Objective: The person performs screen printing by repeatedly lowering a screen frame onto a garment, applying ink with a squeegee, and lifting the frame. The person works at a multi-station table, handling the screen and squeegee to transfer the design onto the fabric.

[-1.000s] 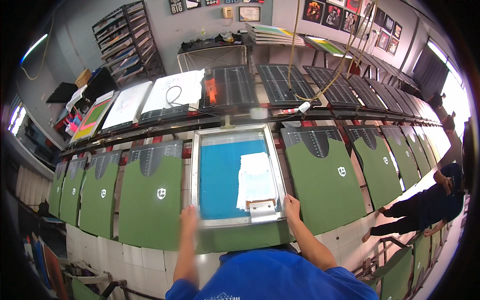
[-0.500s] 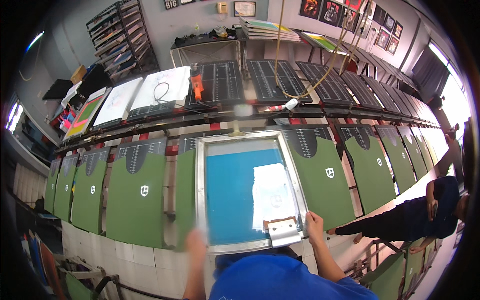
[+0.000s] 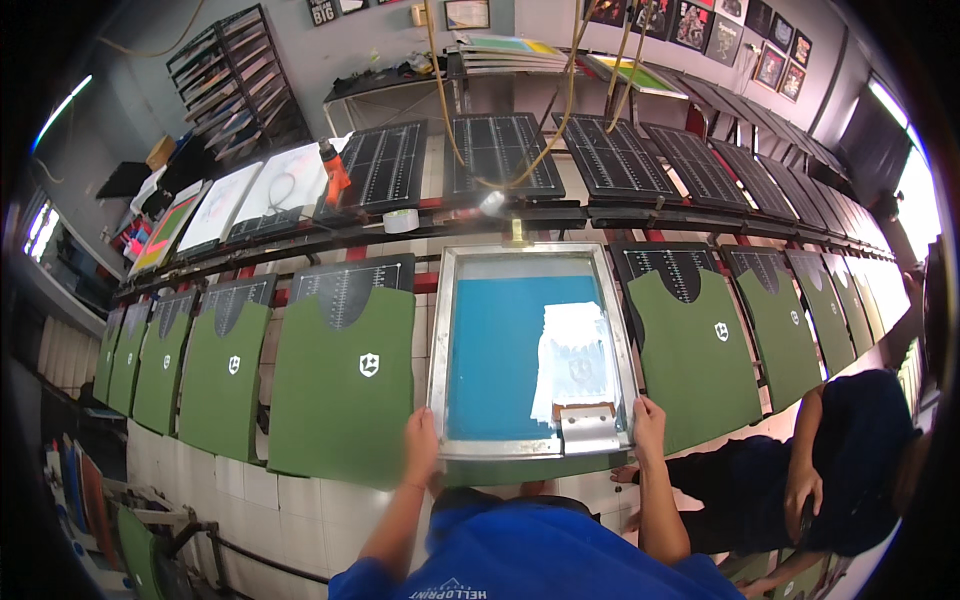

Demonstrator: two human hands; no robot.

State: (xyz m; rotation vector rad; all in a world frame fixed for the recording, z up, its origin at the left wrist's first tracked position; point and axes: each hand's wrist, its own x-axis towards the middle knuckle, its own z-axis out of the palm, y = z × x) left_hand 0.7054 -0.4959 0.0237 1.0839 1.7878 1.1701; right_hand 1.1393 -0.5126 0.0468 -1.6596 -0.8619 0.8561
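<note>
A screen-printing frame [image 3: 436, 335] with a metal rim and blue mesh [image 3: 505, 350] lies over a board with a green shirt, whose lower edge [image 3: 520, 470] shows below it. My left hand [image 3: 421, 442] is closed on the frame's near left corner; my right hand [image 3: 649, 430] grips the near right side. A metal-handled squeegee [image 3: 588, 430] rests inside, at the near right, below a patch of white ink [image 3: 574, 345] around a shield-shaped design. Left of the frame lies a green shirt [image 3: 340, 400] with a white shield print; to its right, another printed green shirt [image 3: 690, 370].
Several more shirts on boards line the row both ways. Behind a rail stand black boards [image 3: 505, 155], an orange heat gun [image 3: 335, 175] and a roll of tape [image 3: 402, 220]. Yellowish hoses [image 3: 440, 90] hang overhead. A person in dark clothes [image 3: 850, 470] stands at the right.
The printing frame has moved right, uncovering the printed shirt on its left, and sits straighter. My left hand, blurred beside the frame before, now grips it. The other person appears closer.
</note>
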